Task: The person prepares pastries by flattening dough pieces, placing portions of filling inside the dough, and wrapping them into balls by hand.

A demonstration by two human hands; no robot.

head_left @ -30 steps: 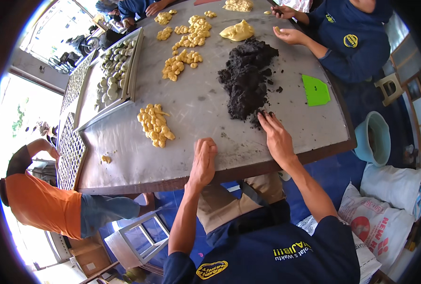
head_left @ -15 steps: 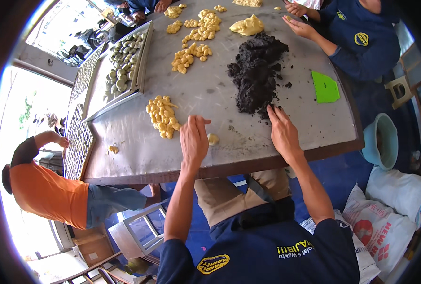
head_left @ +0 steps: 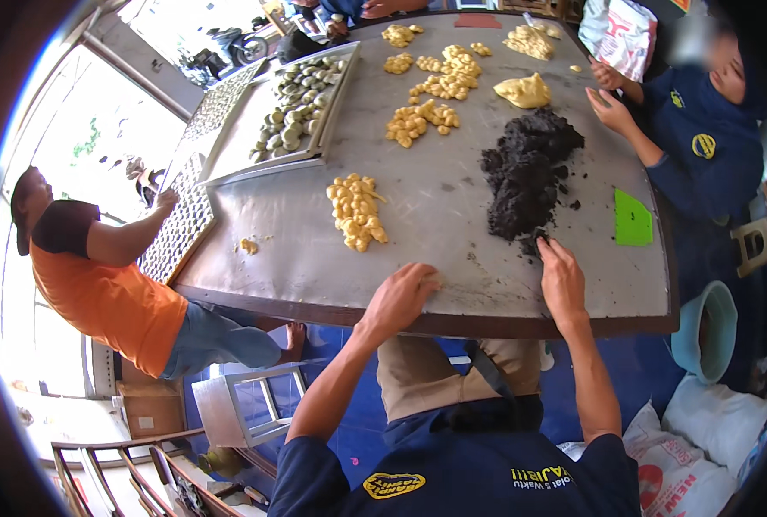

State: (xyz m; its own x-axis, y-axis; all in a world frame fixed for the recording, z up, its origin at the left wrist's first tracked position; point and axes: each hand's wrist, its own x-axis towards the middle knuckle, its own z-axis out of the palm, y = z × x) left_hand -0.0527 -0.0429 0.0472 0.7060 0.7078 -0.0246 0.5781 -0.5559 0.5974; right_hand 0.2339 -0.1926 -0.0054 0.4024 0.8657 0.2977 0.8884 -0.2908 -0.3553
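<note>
My left hand is at the near edge of the metal-topped table, fingers bent and close together. A small flat piece of pale dough shows at its fingertips, mostly covered by them. My right hand reaches the near end of a crumbly black mound of filling. Its fingers are drawn together on a small dark clump there, partly hidden by the hand. Left of my hands lies a heap of small yellow dough balls. Beyond the filling sits a larger yellow dough lump.
A tray of greenish-grey rounds stands at the far left, beside a sheet of small pieces. A green card lies on the right. Co-workers stand left, right and at the far side. A blue tub stands off the right corner.
The view has swung so the table sits further right. My left fingers have come over the dough piece that lay beside them. My right fingers have bent inward at the filling.
</note>
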